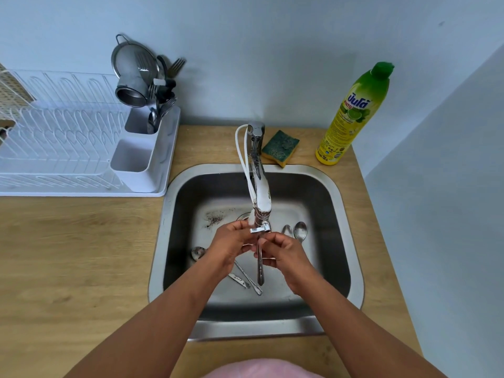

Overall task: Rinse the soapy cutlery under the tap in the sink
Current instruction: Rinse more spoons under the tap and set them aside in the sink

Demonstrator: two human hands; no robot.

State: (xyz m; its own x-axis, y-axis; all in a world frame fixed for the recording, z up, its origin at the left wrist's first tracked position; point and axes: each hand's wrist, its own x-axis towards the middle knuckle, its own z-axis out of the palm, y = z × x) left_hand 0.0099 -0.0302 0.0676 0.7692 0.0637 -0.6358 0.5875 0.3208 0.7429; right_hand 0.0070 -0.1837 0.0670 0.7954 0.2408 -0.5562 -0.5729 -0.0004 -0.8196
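Note:
Over the steel sink (351, 249), my left hand (230, 248) and my right hand (283, 253) meet just below the tap spout (260, 203). Both grip one piece of cutlery (260, 271), held upright with its handle pointing toward me; its head is hidden between my fingers. On the sink floor lie a spoon (198, 252) at the left, two handles (246, 279) under my left wrist, and two spoons (296, 230) at the right. I cannot make out any running water.
A white dish rack (68, 148) stands on the wooden counter at the left, its holder filled with cutlery, a strainer and a steel cup (131, 91). A green-yellow sponge (281, 147) and a dish soap bottle (354, 115) sit behind the sink.

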